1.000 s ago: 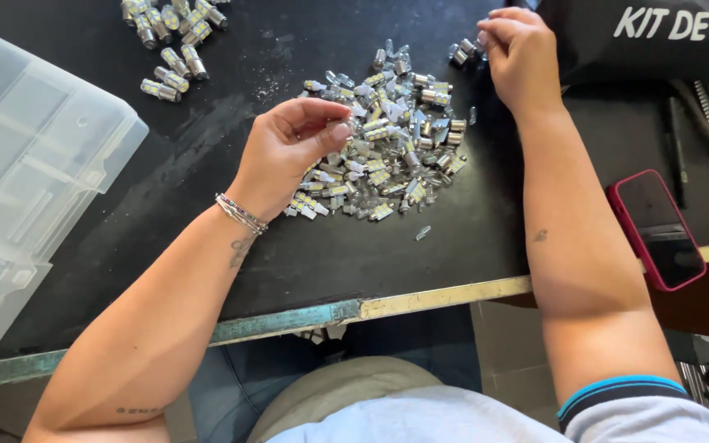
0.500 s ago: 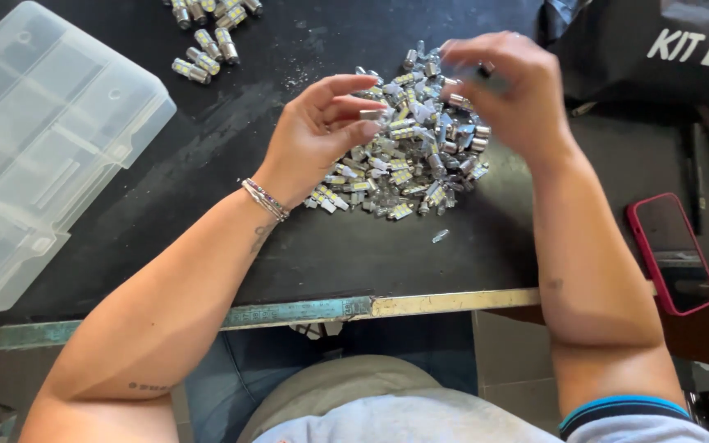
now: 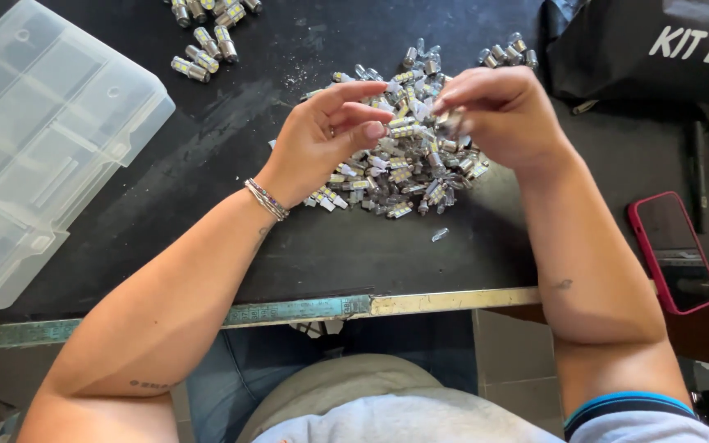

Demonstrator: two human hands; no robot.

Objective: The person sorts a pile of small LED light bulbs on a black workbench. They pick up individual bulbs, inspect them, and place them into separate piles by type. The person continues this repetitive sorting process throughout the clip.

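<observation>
Black matting covers the workbench (image 3: pixel 207 205), whose worn metal front edge runs across the lower part of the view. Small LED bulbs lie in a loose pile (image 3: pixel 395 168) at the centre of the mat. A second, smaller group of bulbs (image 3: pixel 207 37) sits near the top edge, and one stray bulb (image 3: pixel 440 235) lies apart, nearer the bench edge. A clear plastic compartment box (image 3: pixel 34 148) rests at the left, a red-cased phone (image 3: pixel 670 250) at the right, and a black bag (image 3: pixel 650 49) at the top right

Hand pose: both forearms reach in from the bottom of the view and converge above the pile. The left hand (image 3: pixel 322 139) is turned palm-inward, wrist bent slightly, index finger extended, remaining fingers loosely curled toward the thumb; whether it grips a bulb cannot be determined. The right hand (image 3: pixel 498 115) is arched, knuckles upward, fingertips pinching a single small bulb (image 3: pixel 450 123) held just above the pile

Risks, as judged from this position:
- The pinched bulb is small and smooth. A loose pinch could drop it back into the pile, where it would be hard to distinguish
- Either wrist passing low over the pile could scatter bulbs toward the bench edge, as the stray bulb suggests
- The phone lies close to the right forearm and could be nudged
</observation>
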